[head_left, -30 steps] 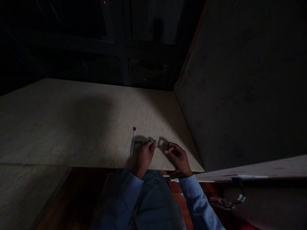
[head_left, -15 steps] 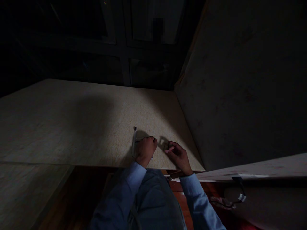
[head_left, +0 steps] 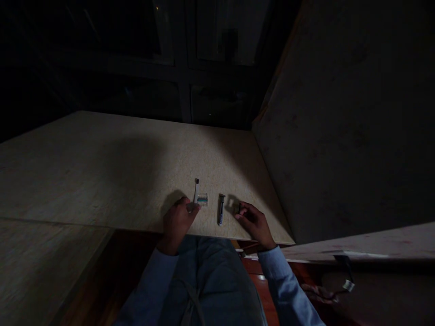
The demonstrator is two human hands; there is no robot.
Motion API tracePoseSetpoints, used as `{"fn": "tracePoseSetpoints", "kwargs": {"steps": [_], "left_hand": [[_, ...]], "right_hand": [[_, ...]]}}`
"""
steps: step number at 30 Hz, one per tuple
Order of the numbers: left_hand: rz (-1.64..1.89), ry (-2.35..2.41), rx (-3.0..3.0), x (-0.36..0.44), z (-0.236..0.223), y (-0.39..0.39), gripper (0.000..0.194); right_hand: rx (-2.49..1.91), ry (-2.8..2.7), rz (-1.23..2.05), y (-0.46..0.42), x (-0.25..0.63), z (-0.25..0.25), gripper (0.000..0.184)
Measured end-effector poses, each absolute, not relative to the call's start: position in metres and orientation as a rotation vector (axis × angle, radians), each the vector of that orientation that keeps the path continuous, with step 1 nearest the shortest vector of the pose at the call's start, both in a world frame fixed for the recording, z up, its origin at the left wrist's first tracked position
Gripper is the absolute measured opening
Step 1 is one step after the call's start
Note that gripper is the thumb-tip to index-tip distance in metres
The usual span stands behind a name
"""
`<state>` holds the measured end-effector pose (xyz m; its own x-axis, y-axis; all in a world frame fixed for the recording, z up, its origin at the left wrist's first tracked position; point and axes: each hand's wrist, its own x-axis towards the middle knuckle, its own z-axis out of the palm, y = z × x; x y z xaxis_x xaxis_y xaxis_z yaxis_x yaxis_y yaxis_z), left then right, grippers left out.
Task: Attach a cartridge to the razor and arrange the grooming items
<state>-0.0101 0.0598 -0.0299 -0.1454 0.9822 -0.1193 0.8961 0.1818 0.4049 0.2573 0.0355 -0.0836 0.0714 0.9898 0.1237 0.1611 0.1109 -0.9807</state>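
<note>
A toothbrush [head_left: 196, 188] with a pale handle and dark head lies on the tabletop, its lower end hidden by my left hand [head_left: 177, 222]. The thumb and forefinger of that hand are apart, with a gap between them. A small clear case [head_left: 202, 199] with a green stripe lies just right of the toothbrush. Further right, a razor [head_left: 220, 210] with a dark handle lies with its head away from me. My right hand [head_left: 254, 221], beside the razor, pinches a small dark piece [head_left: 239, 208] too dim to name.
The pale tabletop [head_left: 136, 158] runs left and back to a dark window [head_left: 185, 90]. A patterned upright panel [head_left: 326, 149] closes off the right side. Below the front edge are my legs [head_left: 210, 276] and a reddish floor; a cable [head_left: 347, 271] hangs at lower right.
My left hand has moved left, from over the case and razor to beside the toothbrush, uncovering both. My right hand stays nearly where it was, with the dark piece. The view has shifted slightly.
</note>
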Motion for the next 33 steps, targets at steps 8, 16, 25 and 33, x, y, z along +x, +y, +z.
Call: {"fn": "tracePoseSetpoints", "kwargs": {"steps": [8, 16, 25, 33], "left_hand": [[0.23, 2.082, 1.832, -0.026, -0.031, 0.066, 0.019], [0.924, 1.693, 1.282, -0.056, -0.053, 0.069, 0.015], [1.167, 1.023, 0.869, -0.03, -0.044, 0.072, 0.041], [1.161, 0.748, 0.81, -0.022, -0.057, 0.103, 0.048]], "right_hand": [[-1.209, -1.31, 1.036, 0.024, 0.228, -0.074, 0.043], [-1.074, -1.358, 1.137, 0.034, 0.207, -0.051, 0.04], [-0.948, -1.472, 1.208, 0.103, 0.209, -0.038, 0.045], [-0.849, -1.366, 1.287, 0.159, 0.197, -0.048, 0.046]]}}
